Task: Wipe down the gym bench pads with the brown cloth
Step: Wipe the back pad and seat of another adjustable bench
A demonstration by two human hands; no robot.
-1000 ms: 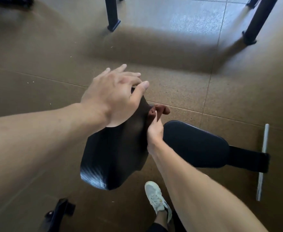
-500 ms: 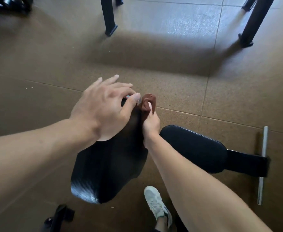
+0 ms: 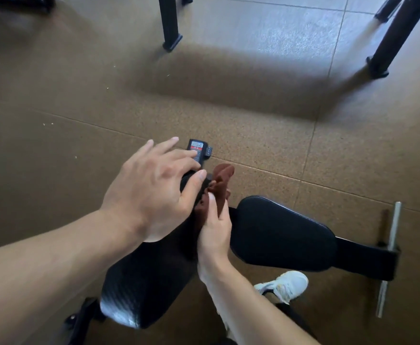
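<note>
Brown speckled gym floor (image 3: 266,150), black back pad (image 3: 141,282) tilted up, seat pad (image 3: 278,232) flat beside it, left hand (image 3: 154,192) fingers spread on pad's top, right hand (image 3: 215,232) pinching bunched brown cloth (image 3: 220,185) against pad's edge, white shoe (image 3: 286,285) below.

L hand (image 3: 154,192) slid fwd, uncovering bench's labelled frame end (image 3: 197,153); brown cloth (image 3: 217,188) pushed higher up pad edge.

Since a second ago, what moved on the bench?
The right hand slid the brown cloth up the back pad's edge. The left hand eased off its top, uncovering a labelled bracket. The seat pad stayed put.
</note>
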